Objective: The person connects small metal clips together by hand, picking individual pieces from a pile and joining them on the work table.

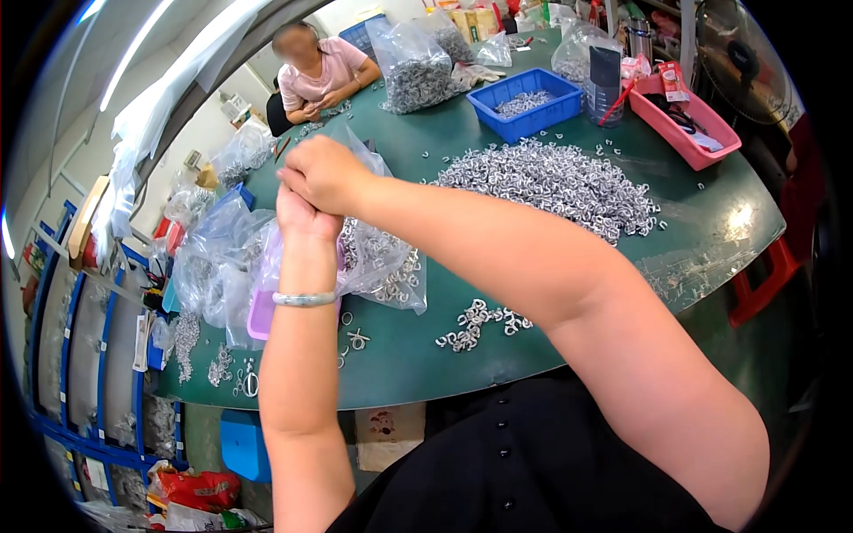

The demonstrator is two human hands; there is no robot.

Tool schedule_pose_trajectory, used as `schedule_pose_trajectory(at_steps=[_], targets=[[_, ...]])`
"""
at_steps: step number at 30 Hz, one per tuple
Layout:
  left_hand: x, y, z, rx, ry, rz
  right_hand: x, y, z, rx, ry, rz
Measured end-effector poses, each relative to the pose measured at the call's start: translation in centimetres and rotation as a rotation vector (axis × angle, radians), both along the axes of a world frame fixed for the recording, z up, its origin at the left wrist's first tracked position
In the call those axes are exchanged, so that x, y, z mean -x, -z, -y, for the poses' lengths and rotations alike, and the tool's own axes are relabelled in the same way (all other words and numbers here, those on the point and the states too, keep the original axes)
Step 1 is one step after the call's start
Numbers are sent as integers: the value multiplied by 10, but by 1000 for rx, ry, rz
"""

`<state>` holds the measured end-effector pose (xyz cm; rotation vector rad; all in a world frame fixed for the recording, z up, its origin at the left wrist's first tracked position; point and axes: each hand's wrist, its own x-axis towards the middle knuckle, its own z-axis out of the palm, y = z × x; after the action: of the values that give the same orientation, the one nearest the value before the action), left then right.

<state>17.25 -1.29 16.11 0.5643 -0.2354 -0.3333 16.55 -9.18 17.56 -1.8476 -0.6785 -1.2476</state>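
Observation:
My left hand (302,218) and my right hand (324,173) are pressed together above the green table (462,151), both closed on the gathered neck of a clear plastic bag (384,266) holding small silver metal rings. The bag hangs below my hands and rests over a purple tray (259,313). A silver bangle circles my left wrist. What lies between my palms is hidden. A big heap of the same metal rings (560,182) covers the table to the right, and a small cluster of rings (475,322) lies near the front edge.
Another person sits at the far side of the table (315,75) working with small parts. A blue bin (524,102), a pink bin (684,120) and filled clear bags (413,71) stand at the back. More bags (209,266) pile at the left, blue racks beyond.

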Motion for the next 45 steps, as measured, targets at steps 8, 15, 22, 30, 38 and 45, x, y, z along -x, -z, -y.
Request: schedule_pose_trajectory(at_steps=[8,15,22,30,38,45], targets=[[11,29,-42,-851,-457,26,21,37,12,164,-112,-198],[91,13,-76,-825,-438,342,82,57,88,122,-70,-40],[176,71,-110,-780,-308,149,143,155,84,642,-316,-697],[238,115,-134,-791,-15,-165,173,177,71,933,-418,-491],[255,220,-158,-485,491,-637,183,169,86,893,-284,-506],[242,244,-67,-184,244,-786,199,172,78,705,21,-802]])
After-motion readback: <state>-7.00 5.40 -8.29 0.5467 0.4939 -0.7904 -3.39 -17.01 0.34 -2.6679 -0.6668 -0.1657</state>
